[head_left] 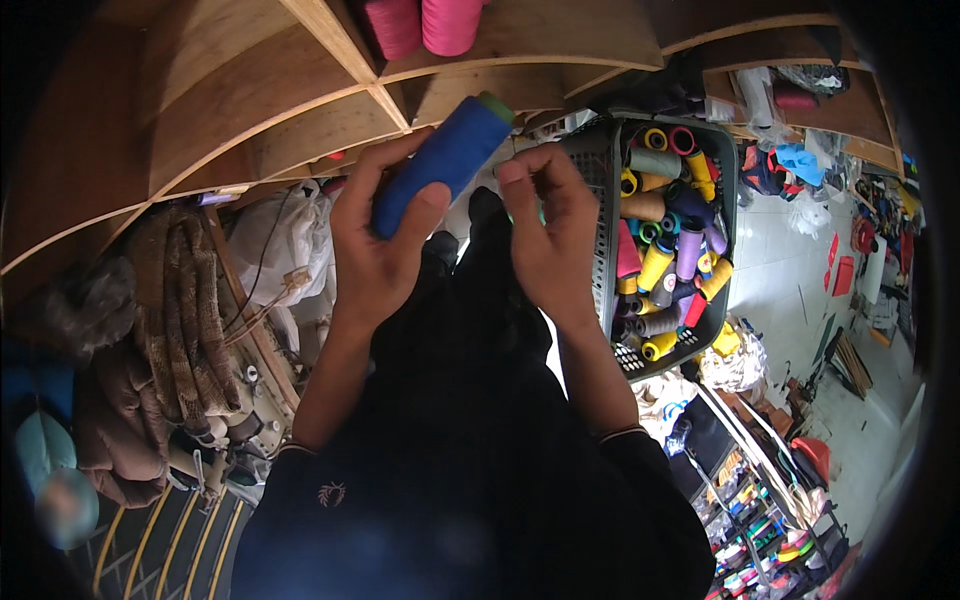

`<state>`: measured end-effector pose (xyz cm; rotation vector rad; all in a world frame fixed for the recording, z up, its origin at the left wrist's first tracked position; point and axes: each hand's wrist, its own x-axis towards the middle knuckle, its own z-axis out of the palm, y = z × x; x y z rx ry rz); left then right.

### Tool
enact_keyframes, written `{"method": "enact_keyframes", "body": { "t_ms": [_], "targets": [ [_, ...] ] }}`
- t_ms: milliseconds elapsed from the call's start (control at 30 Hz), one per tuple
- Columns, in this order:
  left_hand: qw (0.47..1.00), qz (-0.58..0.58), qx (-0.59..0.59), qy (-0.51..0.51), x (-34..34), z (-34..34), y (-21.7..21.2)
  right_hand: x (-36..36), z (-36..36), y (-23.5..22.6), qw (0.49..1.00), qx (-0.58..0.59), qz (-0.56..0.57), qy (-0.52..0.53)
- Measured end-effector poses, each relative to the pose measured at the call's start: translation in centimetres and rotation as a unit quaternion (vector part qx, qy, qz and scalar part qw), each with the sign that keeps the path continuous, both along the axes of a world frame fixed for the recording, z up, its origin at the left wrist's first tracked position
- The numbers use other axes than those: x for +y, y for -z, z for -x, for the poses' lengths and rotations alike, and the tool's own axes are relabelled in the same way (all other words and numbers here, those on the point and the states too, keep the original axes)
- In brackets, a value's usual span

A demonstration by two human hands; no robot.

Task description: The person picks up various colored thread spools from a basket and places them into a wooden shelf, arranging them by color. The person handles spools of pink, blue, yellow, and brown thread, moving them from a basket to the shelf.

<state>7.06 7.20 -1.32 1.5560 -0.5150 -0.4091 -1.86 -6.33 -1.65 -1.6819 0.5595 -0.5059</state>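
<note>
**Two hands up at the shelves, one blue thread cone between them**

Two hands are raised in front of me, close to the wooden shelving. My left hand has its grip clamped on a blue thread cone: the thumb lies across the near side of the cone and the fingers wrap round its far side. The cone tilts, its lower end in my palm and its upper end pointing up and to the right, where a small green tip shows at the top. It sits just below the edge of a shelf divider.

My right hand is just beside the cone's upper end, fingers curled and the fingertips drawn together near the thumb. Something small and green shows behind those fingers, but I cannot tell whether my grip there is pinching anything or just closed on itself.

To the right of my right hand, a grey plastic basket hangs tilted, its wall touching or nearly touching my wrist. It is packed with thread cones in yellow, purple, red, grey and tan. Above, two pink thread cones stand in a shelf compartment. On my left, a brown knitted cloth hangs down beside a white bag.
</note>
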Motion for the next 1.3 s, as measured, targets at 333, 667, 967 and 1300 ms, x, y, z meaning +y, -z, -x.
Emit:
{"method": "enact_keyframes", "body": {
  "t_ms": [333, 667, 967, 1300],
  "targets": [
    [0.980, -0.009, -0.195, -0.038, -0.1, -0.3, 0.9, -0.7, 0.1, -3.3, 0.978, -0.079, 0.189, -0.026],
    [0.970, 0.018, -0.241, -0.034, -0.2, 0.0, -0.8, -0.5, 0.2, -4.9, 0.976, -0.088, 0.198, -0.017],
    [0.970, 0.044, -0.236, -0.029, -0.3, 0.2, -1.7, -0.2, -0.2, -5.2, 0.916, -0.140, 0.375, -0.004],
    [0.985, 0.135, -0.105, -0.018, -0.8, 0.9, -2.1, 0.8, -0.6, -4.4, 0.952, -0.180, 0.246, 0.020]
  ]
}}
